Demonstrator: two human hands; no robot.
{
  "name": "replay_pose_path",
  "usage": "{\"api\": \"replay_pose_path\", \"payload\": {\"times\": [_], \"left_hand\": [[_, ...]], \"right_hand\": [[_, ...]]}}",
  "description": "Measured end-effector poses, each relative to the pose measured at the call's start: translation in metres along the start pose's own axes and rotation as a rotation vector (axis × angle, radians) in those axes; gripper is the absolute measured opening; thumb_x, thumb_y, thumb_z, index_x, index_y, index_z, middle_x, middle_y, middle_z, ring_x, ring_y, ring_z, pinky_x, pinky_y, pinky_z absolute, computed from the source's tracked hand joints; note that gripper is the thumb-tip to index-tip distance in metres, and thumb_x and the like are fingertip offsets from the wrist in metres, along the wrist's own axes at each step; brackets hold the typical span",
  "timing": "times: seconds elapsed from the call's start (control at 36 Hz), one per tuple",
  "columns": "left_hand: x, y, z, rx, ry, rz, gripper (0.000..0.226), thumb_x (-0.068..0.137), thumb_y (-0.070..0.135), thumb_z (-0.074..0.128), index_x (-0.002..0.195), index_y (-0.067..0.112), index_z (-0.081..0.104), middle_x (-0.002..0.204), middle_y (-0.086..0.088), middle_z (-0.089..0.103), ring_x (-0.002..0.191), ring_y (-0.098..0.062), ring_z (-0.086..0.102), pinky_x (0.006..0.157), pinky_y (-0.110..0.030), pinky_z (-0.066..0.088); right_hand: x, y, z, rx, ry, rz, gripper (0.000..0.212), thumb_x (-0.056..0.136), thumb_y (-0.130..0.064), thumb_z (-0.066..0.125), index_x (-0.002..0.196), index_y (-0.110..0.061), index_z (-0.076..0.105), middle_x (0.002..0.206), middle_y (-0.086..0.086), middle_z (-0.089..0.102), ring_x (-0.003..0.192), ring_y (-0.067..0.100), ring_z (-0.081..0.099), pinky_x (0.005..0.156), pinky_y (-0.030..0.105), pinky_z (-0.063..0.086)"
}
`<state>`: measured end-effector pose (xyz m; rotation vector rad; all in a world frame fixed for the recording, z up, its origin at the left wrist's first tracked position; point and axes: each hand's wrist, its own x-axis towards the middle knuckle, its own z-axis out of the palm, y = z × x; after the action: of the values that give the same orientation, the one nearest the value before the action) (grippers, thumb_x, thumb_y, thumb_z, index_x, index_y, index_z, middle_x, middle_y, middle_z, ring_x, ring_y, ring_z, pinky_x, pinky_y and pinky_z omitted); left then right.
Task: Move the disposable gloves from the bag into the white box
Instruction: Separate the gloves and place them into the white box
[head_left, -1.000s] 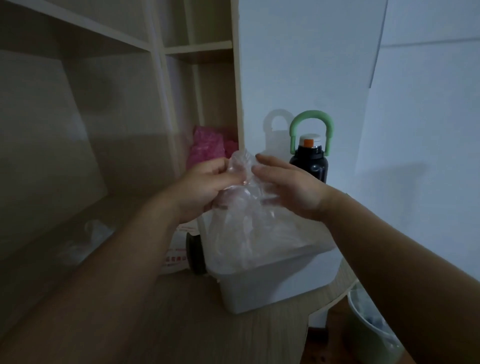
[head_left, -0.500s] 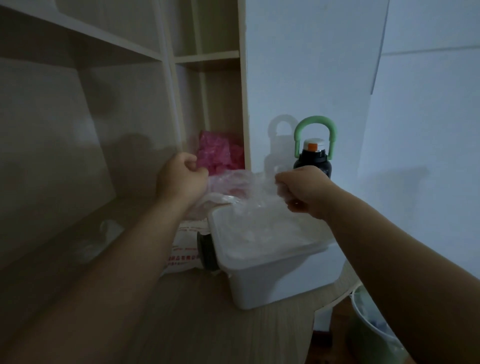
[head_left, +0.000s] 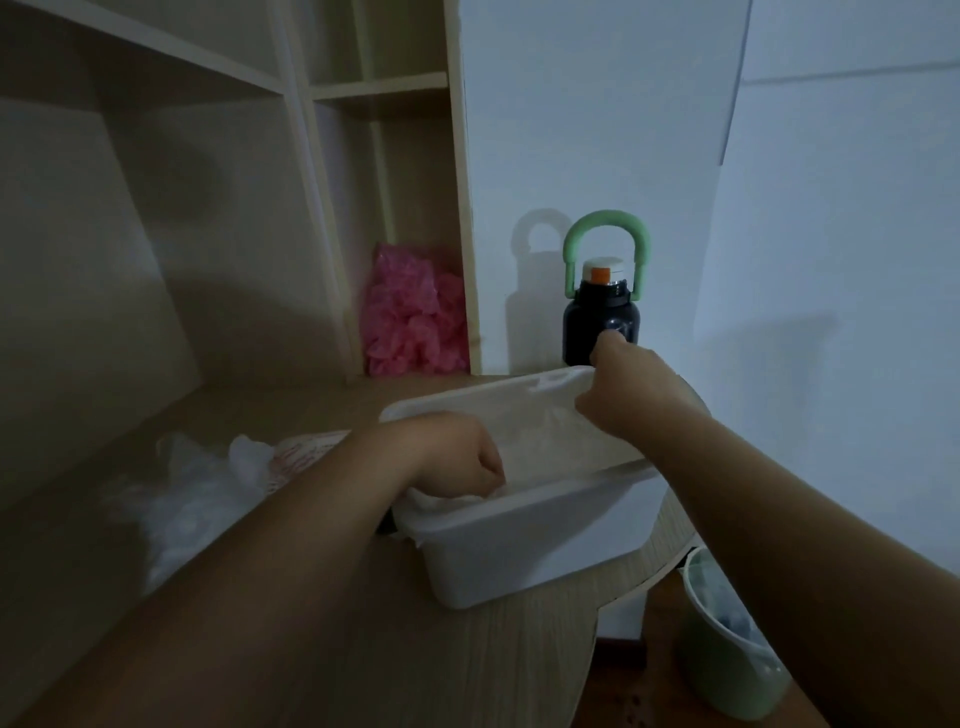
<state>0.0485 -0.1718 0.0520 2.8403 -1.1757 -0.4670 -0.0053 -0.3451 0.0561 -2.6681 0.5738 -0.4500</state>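
Inside the white box (head_left: 519, 545) the disposable gloves (head_left: 545, 441) lie as a filmy sheet, long axis running diagonally — near-left corner to far-right rim. The left hand (head_left: 457, 457) pinches the near end with curled fingers; the right hand (head_left: 628, 400), curled, grips the far end.

dark bottle (head_left: 601, 322) green-handled, upright | pink bundle (head_left: 410, 317) in shelf (head_left: 457, 208) nook | pale green bin (head_left: 727, 670) lower right
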Motion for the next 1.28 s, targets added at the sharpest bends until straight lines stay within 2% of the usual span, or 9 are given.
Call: {"api": "replay_pose_path", "payload": {"times": [0.08, 0.17, 0.28, 0.42, 0.64, 0.72, 0.89, 1.08, 1.28], "left_hand": [[0.003, 0.004, 0.001, 0.024, -0.038, 0.008, 0.031, 0.096, 0.031, 0.054, 0.126, 0.028, 0.063, 0.13, 0.011, 0.06, 0.115, -0.01, 0.054, 0.099, -0.023, 0.039], [0.006, 0.006, 0.001, 0.083, -0.057, 0.001, 0.036, 0.097, 0.032, 0.052, 0.133, 0.029, 0.056, 0.138, 0.01, 0.053, 0.124, -0.012, 0.049, 0.098, -0.022, 0.033], [0.009, 0.007, 0.003, 0.119, -0.098, -0.02, 0.04, 0.099, 0.034, 0.048, 0.139, 0.028, 0.049, 0.144, 0.006, 0.048, 0.129, -0.015, 0.044, 0.104, -0.028, 0.032], [0.013, 0.006, 0.003, 0.201, -0.063, -0.036, 0.035, 0.097, 0.04, 0.048, 0.13, 0.03, 0.058, 0.132, 0.007, 0.057, 0.117, -0.016, 0.052, 0.1, -0.034, 0.041], [0.016, -0.004, 0.004, 0.275, -0.041, -0.091, 0.037, 0.096, 0.046, 0.048, 0.095, 0.015, 0.069, 0.084, 0.002, 0.057, 0.084, -0.017, 0.05, 0.078, -0.031, 0.034], [0.012, -0.008, 0.004, 0.29, 0.013, -0.114, 0.038, 0.094, 0.051, 0.048, 0.074, 0.021, 0.06, 0.079, 0.007, 0.055, 0.085, -0.016, 0.048, 0.089, -0.037, 0.034], [-0.011, -0.028, -0.007, -0.221, 0.42, -0.015, 0.031, 0.089, 0.045, 0.059, 0.113, 0.028, 0.069, 0.116, 0.01, 0.065, 0.104, -0.009, 0.057, 0.096, -0.034, 0.045], [-0.057, -0.063, -0.003, -0.552, 0.707, -0.006, 0.018, 0.089, 0.032, 0.064, 0.104, 0.025, 0.072, 0.097, 0.012, 0.068, 0.096, -0.01, 0.063, 0.094, -0.04, 0.05], [-0.113, -0.122, 0.033, -0.602, 1.012, -0.239, 0.018, 0.091, 0.022, 0.063, 0.105, 0.021, 0.072, 0.097, 0.011, 0.067, 0.092, -0.003, 0.06, 0.08, -0.012, 0.043]], "right_hand": [[0.001, -0.003, -0.001, 0.073, -0.034, -0.207, 0.025, 0.087, -0.013, 0.062, 0.11, -0.017, 0.054, 0.101, 0.001, 0.056, 0.085, 0.016, 0.052, 0.072, 0.026, 0.041], [0.003, -0.011, 0.006, 0.062, -0.299, -0.323, 0.033, 0.086, -0.021, 0.068, 0.118, -0.016, 0.062, 0.11, -0.002, 0.063, 0.09, 0.012, 0.058, 0.083, 0.025, 0.047], [0.005, -0.014, 0.023, -0.262, -0.675, -0.318, 0.047, 0.093, -0.025, 0.058, 0.138, -0.022, 0.047, 0.133, -0.002, 0.055, 0.114, 0.016, 0.055, 0.102, 0.033, 0.04], [0.018, -0.009, 0.032, -0.488, -0.839, -0.168, 0.053, 0.096, -0.026, 0.049, 0.147, -0.021, 0.034, 0.149, 0.007, 0.035, 0.134, 0.026, 0.036, 0.11, 0.042, 0.029], [0.024, 0.001, 0.038, -0.371, -0.647, -0.174, 0.063, 0.092, -0.039, 0.057, 0.146, -0.017, 0.034, 0.148, 0.007, 0.038, 0.134, 0.026, 0.037, 0.112, 0.042, 0.028], [0.018, -0.003, 0.03, -0.263, -0.561, -0.189, 0.072, 0.087, -0.045, 0.063, 0.148, -0.02, 0.031, 0.149, 0.005, 0.037, 0.134, 0.025, 0.038, 0.11, 0.039, 0.029], [0.007, -0.023, 0.015, 0.051, -0.291, -0.189, 0.063, 0.082, -0.039, 0.07, 0.137, -0.018, 0.047, 0.135, 0.006, 0.053, 0.118, 0.023, 0.054, 0.102, 0.039, 0.044], [-0.027, -0.074, 0.008, 0.258, -0.08, -0.341, 0.033, 0.09, -0.028, 0.061, 0.111, -0.003, 0.063, 0.107, 0.008, 0.065, 0.098, 0.023, 0.061, 0.088, 0.034, 0.05], [-0.071, -0.149, 0.05, 0.511, -0.01, -0.471, 0.013, 0.09, -0.028, 0.06, 0.099, -0.019, 0.065, 0.078, -0.013, 0.059, 0.074, 0.004, 0.058, 0.067, 0.019, 0.047]]}}
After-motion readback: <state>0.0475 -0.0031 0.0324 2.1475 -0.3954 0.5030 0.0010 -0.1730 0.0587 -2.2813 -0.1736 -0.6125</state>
